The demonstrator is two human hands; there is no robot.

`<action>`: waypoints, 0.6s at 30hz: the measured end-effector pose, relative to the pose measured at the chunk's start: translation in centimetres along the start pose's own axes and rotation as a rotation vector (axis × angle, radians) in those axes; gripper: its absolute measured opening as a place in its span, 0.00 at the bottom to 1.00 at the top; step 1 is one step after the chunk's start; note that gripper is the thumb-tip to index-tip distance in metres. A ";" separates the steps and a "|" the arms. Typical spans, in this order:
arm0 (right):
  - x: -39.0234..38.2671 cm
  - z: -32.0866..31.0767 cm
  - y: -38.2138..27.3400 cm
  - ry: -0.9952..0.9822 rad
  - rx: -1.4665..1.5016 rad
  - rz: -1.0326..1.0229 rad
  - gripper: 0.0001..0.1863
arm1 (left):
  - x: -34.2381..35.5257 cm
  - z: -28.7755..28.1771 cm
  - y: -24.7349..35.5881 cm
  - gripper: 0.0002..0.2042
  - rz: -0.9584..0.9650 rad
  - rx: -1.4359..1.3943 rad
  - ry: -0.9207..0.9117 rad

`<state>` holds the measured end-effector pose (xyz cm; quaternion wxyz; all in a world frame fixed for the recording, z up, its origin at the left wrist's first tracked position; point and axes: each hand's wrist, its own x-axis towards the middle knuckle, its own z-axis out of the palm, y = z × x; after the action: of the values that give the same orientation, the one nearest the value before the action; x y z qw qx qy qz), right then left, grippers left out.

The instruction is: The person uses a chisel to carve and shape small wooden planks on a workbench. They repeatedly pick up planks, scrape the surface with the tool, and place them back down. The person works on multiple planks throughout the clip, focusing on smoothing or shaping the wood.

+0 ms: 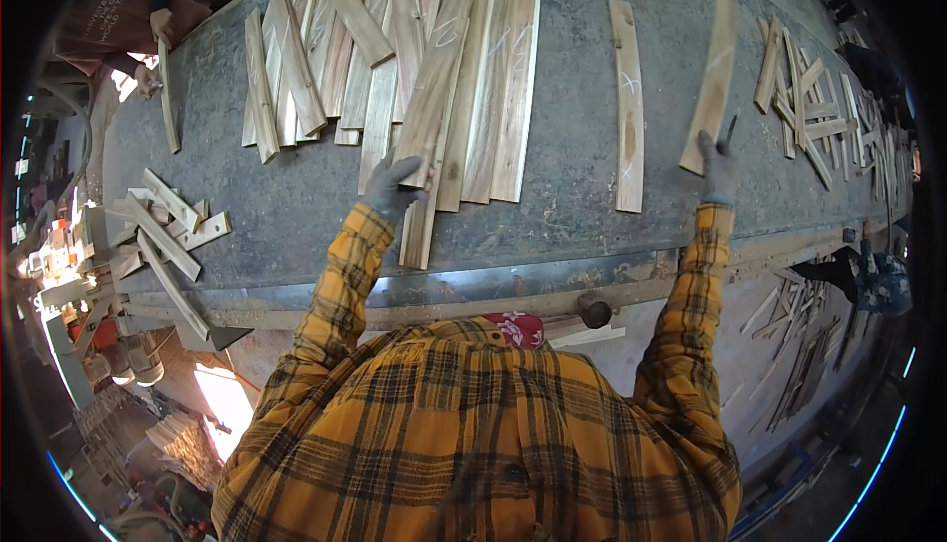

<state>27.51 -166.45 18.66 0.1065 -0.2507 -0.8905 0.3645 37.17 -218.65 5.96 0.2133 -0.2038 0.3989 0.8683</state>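
My left hand [391, 189], in a grey glove, is closed round the near end of a wooden board [435, 83] with a chalk-like mark. That board lies slanted over other boards in a fanned row. My right hand [719, 169], gloved too, grips the near end of another wooden board [712, 78], tilted slightly to the right. A thin dark stick, perhaps a marker, [731, 128] stands up by its fingers. Between my hands a single board [627, 98] with white cross marks lies on the dark worktable [582, 236].
A heap of boards [370, 9] covers the table's far left; short offcuts [168, 216] lie nearer. Across the table a person's hand [148, 81] holds a narrow strip [168, 98]. Loose strips [804, 98] pile up at right. Another person [878, 281] stands beyond them.
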 end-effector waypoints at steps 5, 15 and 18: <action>-5.9 8.5 -5.9 -0.101 -0.493 -0.174 0.22 | -3.7 -2.3 0.6 0.16 0.141 0.005 0.052; -20.6 22.9 -8.9 -0.343 -0.512 -0.102 0.25 | -4.8 1.4 -1.3 0.31 0.180 1.664 0.675; -21.2 22.2 -10.7 -0.316 -0.740 -0.242 0.13 | -5.4 5.7 -5.3 0.32 0.205 1.878 0.435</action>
<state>33.34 -197.31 10.27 -0.0865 -0.1065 -0.9898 0.0387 43.45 -212.15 8.99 0.1341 -0.0709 0.9764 0.1536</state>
